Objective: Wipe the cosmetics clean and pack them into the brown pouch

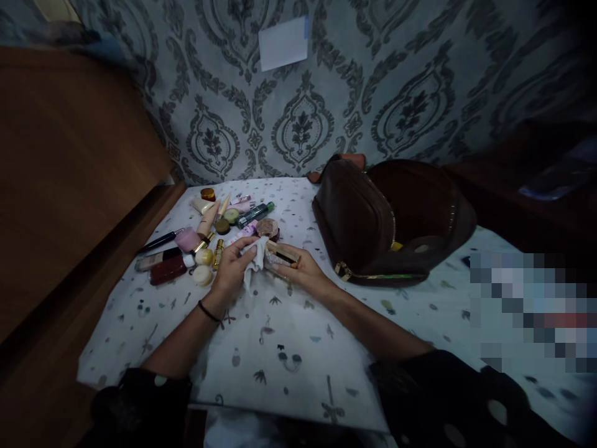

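Two bare hands at work over a patterned white cloth [289,348]. The left hand [233,263] has its fingers bent and pinches a crumpled white wipe [254,266], one end of which hangs down toward the cloth. The right hand [302,269] grips a small case [282,254], tan along its edge and dark in the middle, with the fingers curled about its right end and underside. The case thus lies between the two hands — its left end next to the wipe, its right end within the right hand's grasp. Whether the wipe presses on the case cannot be told at this angle.

Just beyond the hands lies a round compact [267,228]. Left of the left hand is a cluster of cosmetics: a gold-toned bottle [217,254] nearest the fingers, then a cream-coloured jar [202,275], a pink jar [187,239] and a dark red bottle [168,271] on its side. A green-capped bottle [255,214] lies farther back. To the right of the hands, well apart from the case, a brown bag [352,218] stands gaping open — its zipper undone. A dark band [208,311] circles the left wrist.
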`<state>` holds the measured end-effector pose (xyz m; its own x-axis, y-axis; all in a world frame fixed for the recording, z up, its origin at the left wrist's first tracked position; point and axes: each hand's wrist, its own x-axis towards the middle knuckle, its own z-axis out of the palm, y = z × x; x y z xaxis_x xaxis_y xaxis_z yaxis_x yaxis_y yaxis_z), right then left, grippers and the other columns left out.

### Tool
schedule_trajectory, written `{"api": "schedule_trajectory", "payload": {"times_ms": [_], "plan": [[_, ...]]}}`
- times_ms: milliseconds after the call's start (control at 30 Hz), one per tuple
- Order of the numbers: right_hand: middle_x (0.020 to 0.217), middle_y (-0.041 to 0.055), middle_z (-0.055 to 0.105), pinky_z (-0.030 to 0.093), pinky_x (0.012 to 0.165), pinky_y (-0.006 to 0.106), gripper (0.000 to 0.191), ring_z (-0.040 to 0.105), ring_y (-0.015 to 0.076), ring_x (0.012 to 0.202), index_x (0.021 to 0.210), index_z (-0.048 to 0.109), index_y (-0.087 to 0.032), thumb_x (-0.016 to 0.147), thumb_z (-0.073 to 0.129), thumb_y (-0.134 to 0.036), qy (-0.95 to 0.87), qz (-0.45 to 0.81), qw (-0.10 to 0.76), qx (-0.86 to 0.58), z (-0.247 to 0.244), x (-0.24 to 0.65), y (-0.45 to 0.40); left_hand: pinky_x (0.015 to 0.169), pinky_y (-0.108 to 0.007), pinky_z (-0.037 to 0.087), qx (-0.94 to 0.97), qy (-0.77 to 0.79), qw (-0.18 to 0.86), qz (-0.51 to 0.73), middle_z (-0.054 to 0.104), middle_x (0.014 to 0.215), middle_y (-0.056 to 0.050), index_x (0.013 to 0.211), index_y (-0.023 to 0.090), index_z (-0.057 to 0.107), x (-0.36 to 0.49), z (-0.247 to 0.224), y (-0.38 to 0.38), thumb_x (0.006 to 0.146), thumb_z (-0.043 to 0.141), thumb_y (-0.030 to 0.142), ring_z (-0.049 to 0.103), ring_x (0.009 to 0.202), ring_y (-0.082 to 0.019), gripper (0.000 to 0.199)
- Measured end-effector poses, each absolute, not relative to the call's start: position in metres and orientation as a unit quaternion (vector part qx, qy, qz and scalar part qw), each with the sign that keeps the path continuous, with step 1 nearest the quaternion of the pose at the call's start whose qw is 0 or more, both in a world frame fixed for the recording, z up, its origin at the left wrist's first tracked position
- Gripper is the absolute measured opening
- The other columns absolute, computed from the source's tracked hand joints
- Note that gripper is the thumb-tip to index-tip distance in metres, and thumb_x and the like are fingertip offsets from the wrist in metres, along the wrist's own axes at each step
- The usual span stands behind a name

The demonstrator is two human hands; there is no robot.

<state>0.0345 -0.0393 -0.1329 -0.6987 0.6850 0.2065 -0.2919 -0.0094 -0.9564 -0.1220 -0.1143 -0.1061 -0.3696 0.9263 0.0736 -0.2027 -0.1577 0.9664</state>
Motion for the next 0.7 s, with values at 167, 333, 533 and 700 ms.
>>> {"api": "schedule_trajectory", "payload": {"times_ms": [167,333,533,700], "plan": [[0.105,0.0057,0.076,0.051,0.095,0.038,0.048,0.069,0.0237,0.102,0.113,0.072,-0.020,0.067,0.083,-0.030,-0.526,0.752,0.365,-0.158,-0.128,0.035,-0.043,0.057,-0.020,0.044,0.377,0.520,0.416,0.644,0.069,0.075,0.000,0.093,0.016,0.073,-0.124,-0.112,-0.114,0.066,0.082,0.039,0.057,0.061,-0.011,0.036],[0.097,0.0064,0.077,0.053,0.095,0.042,0.039,0.070,0.0261,0.098,0.102,0.074,-0.018,0.064,0.082,-0.025,-0.432,0.804,0.375,-0.161,-0.124,0.033,-0.045,0.059,-0.021,0.044,0.389,0.536,0.407,0.629,0.071,0.081,-0.003,0.090,0.015,0.075,-0.127,-0.119,-0.113,0.063,0.082,0.037,0.059,0.067,-0.013,0.035],[0.092,0.0058,0.077,0.052,0.100,0.046,0.028,0.070,0.0267,0.100,0.097,0.073,-0.016,0.069,0.074,-0.015,-0.356,0.837,0.385,-0.156,-0.121,0.032,-0.042,0.060,-0.021,0.045,0.395,0.535,0.404,0.628,0.072,0.083,-0.003,0.094,0.016,0.075,-0.126,-0.119,-0.113,0.066,0.080,0.038,0.060,0.068,-0.013,0.036],[0.095,0.0057,0.077,0.053,0.100,0.046,0.027,0.070,0.0242,0.103,0.104,0.068,-0.018,0.078,0.065,-0.011,-0.308,0.864,0.376,-0.133,-0.124,0.032,-0.033,0.059,-0.021,0.045,0.399,0.540,0.395,0.627,0.073,0.089,-0.004,0.094,0.017,0.074,-0.125,-0.120,-0.113,0.066,0.080,0.038,0.060,0.068,-0.013,0.036]]}}
